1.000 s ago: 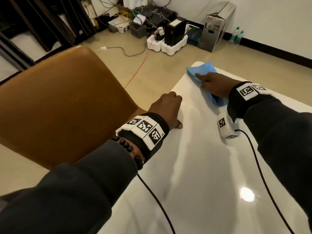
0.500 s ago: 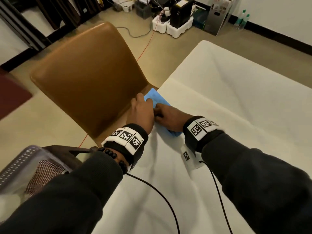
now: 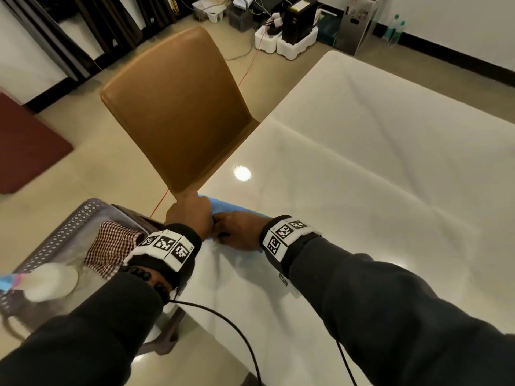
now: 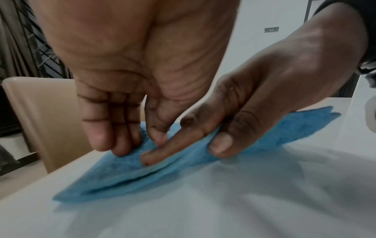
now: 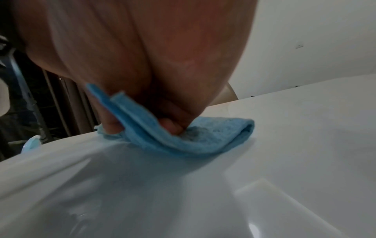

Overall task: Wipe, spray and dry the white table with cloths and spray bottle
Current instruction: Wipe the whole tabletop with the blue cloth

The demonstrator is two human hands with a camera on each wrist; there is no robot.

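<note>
A folded blue cloth (image 3: 232, 209) (image 4: 284, 128) (image 5: 203, 138) lies at the left edge of the glossy white table (image 3: 362, 190). My right hand (image 3: 237, 231) (image 4: 183, 154) (image 5: 140, 127) pinches it, index finger on top and thumb against the front fold. My left hand (image 3: 192, 215) (image 4: 140, 145) is right beside it, fingertips down on the cloth's left part and thumb tip pinching in next to them. A white spray bottle (image 3: 50, 282), blurred, lies in the basket to the left.
A tan chair (image 3: 178, 107) stands pushed against the table's left edge, just beyond the hands. A perforated basket (image 3: 69, 227) beside the table holds a checked cloth (image 3: 111, 246). Boxes and cables (image 3: 292, 29) sit on the floor at the back.
The right hand has dragged the blue cloth from the table's far corner back along the left edge. The left hand left its spot on the edge and joined it on the cloth.
</note>
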